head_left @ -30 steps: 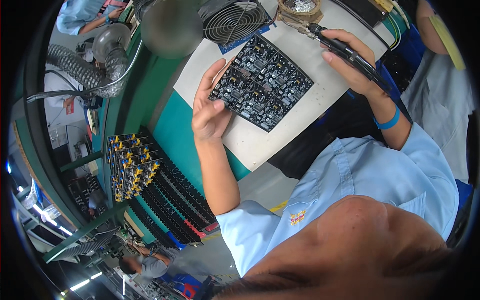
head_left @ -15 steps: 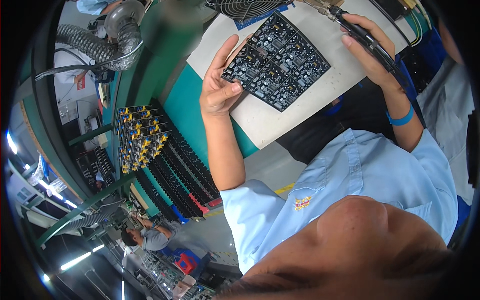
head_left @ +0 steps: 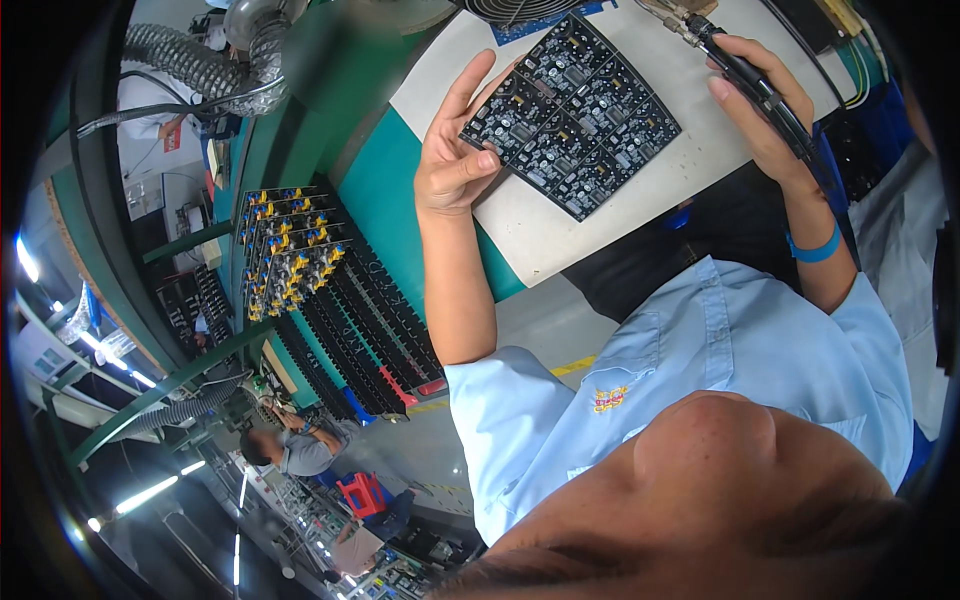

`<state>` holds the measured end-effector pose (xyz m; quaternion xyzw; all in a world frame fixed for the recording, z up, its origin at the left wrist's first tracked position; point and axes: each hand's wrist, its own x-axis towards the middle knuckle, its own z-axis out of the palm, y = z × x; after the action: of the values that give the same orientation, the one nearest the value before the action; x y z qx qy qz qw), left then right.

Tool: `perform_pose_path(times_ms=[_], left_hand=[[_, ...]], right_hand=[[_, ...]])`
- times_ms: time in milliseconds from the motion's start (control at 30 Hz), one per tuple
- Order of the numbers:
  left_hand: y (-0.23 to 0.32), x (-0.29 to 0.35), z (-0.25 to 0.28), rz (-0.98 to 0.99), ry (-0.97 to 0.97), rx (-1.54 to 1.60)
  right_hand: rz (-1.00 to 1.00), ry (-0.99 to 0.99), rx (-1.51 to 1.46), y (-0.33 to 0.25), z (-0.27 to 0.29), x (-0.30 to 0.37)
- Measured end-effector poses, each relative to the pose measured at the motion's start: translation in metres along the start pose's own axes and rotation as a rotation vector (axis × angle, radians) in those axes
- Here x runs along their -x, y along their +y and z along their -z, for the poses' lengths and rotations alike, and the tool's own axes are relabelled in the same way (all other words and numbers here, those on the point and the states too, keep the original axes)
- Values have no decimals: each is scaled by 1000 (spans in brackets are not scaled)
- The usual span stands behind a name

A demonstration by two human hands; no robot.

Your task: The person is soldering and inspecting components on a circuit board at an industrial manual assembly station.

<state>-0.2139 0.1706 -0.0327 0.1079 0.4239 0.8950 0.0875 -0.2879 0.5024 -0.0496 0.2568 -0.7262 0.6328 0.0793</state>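
Observation:
My left hand grips a black circuit board panel by its left corner, thumb on the top face and fingers at the edge and behind. Small components cover the panel, and thin lines divide it into several like sections. It is tilted over a white work sheet. In my right hand, at the right, is a black pen-shaped tool with a metal front end, apart from the panel. The tip of the tool is too small to make out clearly.
A round fan grille sits beyond the panel, beside a blue board. To the left, black slotted racks and a stack of boards with yellow parts stand on the green bench. A clear flexible duct hangs further left.
The view has shifted slightly, so the bench, both hands, the panel and the tool appear a little further right and higher. Both grips look the same.

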Motion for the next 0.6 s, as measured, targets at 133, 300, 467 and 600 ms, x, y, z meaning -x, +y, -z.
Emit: perform_pose_path(times_ms=[133, 300, 467, 600], left_hand=[[0, -2, -2, 0, 13, -1], [-2, -4, -4, 3, 36, 13], [-2, -5, -7, 2, 64, 28], [-2, -6, -11, -7, 69, 26]], right_hand=[[5, -2, 11, 0, 0, 0], [-2, -19, 39, 1, 2, 0], [-25, -37, 38, 1, 4, 0], [-31, -44, 26, 2, 3, 0]])
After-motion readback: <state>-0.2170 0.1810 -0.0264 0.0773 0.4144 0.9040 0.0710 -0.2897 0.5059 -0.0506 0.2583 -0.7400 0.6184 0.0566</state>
